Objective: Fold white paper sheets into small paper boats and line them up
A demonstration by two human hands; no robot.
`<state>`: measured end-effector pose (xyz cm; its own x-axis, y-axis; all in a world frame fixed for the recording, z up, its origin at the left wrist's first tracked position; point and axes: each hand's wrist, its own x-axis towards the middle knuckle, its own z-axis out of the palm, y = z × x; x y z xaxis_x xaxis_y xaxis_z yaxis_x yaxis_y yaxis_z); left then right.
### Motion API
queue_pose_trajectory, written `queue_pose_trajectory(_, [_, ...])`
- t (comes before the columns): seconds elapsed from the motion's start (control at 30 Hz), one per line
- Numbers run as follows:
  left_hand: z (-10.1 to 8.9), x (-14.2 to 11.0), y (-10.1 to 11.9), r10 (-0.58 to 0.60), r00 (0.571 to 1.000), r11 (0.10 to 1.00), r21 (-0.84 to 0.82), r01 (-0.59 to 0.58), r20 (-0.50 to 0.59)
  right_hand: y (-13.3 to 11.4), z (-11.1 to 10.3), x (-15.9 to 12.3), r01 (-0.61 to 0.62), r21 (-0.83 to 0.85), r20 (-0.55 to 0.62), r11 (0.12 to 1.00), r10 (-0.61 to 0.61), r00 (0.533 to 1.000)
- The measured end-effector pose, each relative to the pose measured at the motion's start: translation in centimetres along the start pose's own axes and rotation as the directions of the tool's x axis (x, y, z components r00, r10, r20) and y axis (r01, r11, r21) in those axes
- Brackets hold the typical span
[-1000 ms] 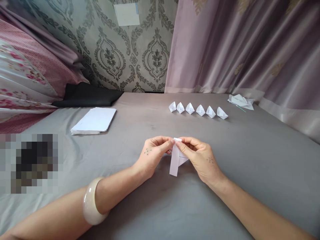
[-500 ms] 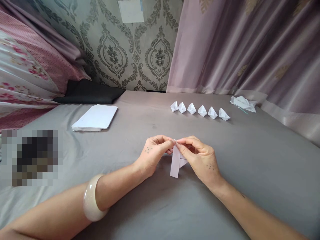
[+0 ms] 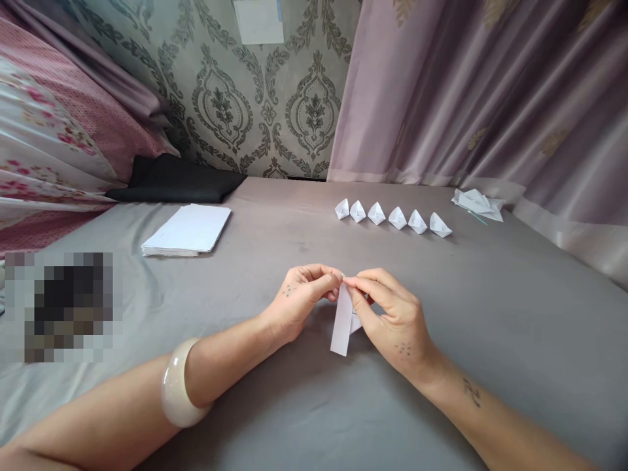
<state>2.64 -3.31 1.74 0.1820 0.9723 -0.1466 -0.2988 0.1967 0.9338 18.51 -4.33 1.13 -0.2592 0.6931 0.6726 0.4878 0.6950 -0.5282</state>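
A partly folded white sheet of paper (image 3: 342, 322) is held up between my hands, a flat strip of it hanging down toward me. My left hand (image 3: 307, 297) pinches its top end between thumb and fingers. My right hand (image 3: 390, 314) grips the same top corner from the right, its fingers covering part of the fold. Behind the strip a small angled flap (image 3: 355, 322) of the paper shows. Farther back, several white paper boats (image 3: 376, 214) stand in a row.
On the left lies a stack of white paper (image 3: 186, 229), with a folded black cloth (image 3: 176, 180) behind it. More folded white paper (image 3: 478, 201) and a thin greenish stick (image 3: 477, 217) lie at the back right. A blurred-out patch (image 3: 69, 307) covers something at the left. Grey cloth (image 3: 275, 418) covers the surface.
My right hand has turned slightly, its forefinger now along the paper's top edge. The hanging strip has swung a little toward the lower left. My left hand keeps its pinch.
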Motion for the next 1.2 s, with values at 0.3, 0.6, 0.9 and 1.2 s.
queue_pose_trajectory(0.3, [-0.5, 0.4, -0.3, -0.061, 0.998, 0.991, -0.116, 0.064, 0.028, -0.7, -0.5, -0.4, 0.264, -0.438, 0.238, 0.859, -0.172, 0.956])
queue_pose_trajectory(0.6, [-0.2, 0.4, -0.1, -0.068, 0.996, 0.998, 0.002, 0.068, -0.059, -1.0, -0.6, -0.1, 0.015, -0.241, 0.171, 0.97, 0.027, 0.985])
queue_pose_trajectory(0.9, [-0.4, 0.3, -0.4, 0.019, 1.0, 0.999, 0.044, -0.02, 0.004, -0.1, -1.4, 1.2, -0.78, 0.431, 0.539, 0.454, 0.564, 0.626])
queue_pose_trajectory(1.2, [-0.2, 0.3, -0.1, -0.007, 1.0, 0.989, 0.146, 0.005, 0.012, 0.1, -1.2, 1.3, -0.737, 0.397, 0.453, 0.546, 0.582, 0.676])
